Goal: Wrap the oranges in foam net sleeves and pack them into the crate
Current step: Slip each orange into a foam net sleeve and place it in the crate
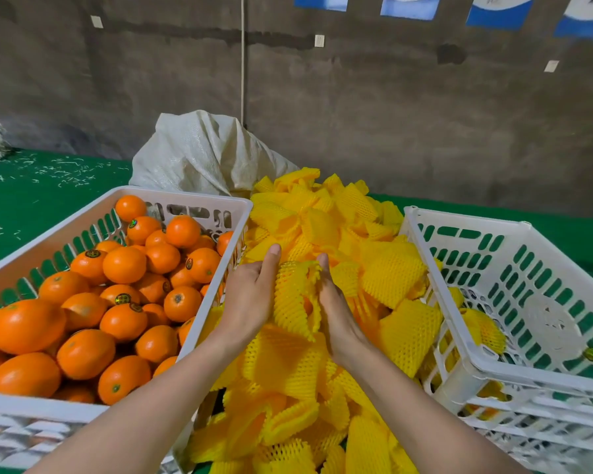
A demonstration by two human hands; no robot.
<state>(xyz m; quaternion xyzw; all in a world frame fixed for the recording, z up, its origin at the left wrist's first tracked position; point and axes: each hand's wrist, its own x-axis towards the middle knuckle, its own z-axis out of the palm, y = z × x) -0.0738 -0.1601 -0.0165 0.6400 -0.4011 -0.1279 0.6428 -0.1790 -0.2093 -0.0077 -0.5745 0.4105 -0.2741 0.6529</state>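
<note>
1. Both bare forearms reach forward from the lower edge of the view and meet over the middle of the pile of yellow foam net sleeves (326,227).
2. The left hand (250,297) shows its back to the camera. It lies against the left side of one foam net sleeve (293,295), with one digit stretched straight up along the sleeve's edge.
3. The right hand (336,311) is turned edge-on against the sleeve's right side, and its thumb also points up and away.
4. The remaining fingers of both hands are tucked under or behind the sleeve. How far they curl cannot be told, but the sleeve is held between the two hands and raised a little above the pile.
5. A sliver of orange colour shows at the sleeve's right edge. Whether a fruit is inside cannot be told.
6. The unwrapped oranges (124,265) are heaped in the white left crate (189,197), just beside the left wrist.
7. The white right crate (466,218) stands on the other side of the pile and holds a wrapped orange (483,328) near its left wall.
8. A white woven sack (202,152) slumps behind the pile on the green desk (31,189).
</note>
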